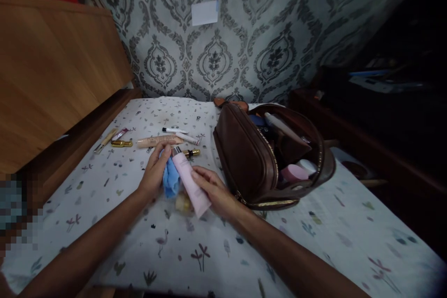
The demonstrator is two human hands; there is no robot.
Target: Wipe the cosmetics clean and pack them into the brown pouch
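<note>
Left hand [155,173] has its grip bunched on a small blue cloth [170,179] against the pale pink plastic tube [191,186], right hand [213,191] grasping that tube. A few loose cosmetics [159,140] are laid out behind, and the open brown leather pouch [244,158] looks still half full.

No legible text anywhere, faint print on the pink tube [190,181] too blurred to read, white note [205,12] far back shows no writing
</note>
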